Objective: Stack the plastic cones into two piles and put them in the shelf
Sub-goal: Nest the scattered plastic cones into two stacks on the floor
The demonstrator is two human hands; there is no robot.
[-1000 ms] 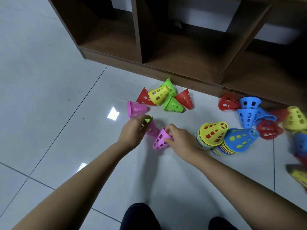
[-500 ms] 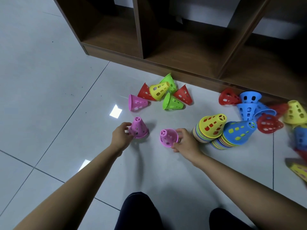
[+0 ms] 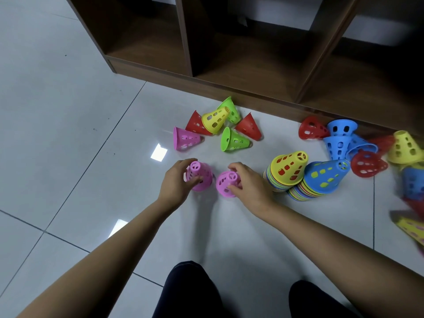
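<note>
Floor (image 3: 68,134) lies open to my left; left hand (image 3: 174,184) grips one pink cone (image 3: 203,174), right hand (image 3: 250,187) the second pink cone (image 3: 225,182).

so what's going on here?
A person is sorting plastic cones on the floor. The left hand grips the left pink cone; the right hand grips the right pink cone. A yellow-topped pile and a blue-topped pile sit beside the right hand. Other loose cones lie around; none shows in the shelf yet.
</note>
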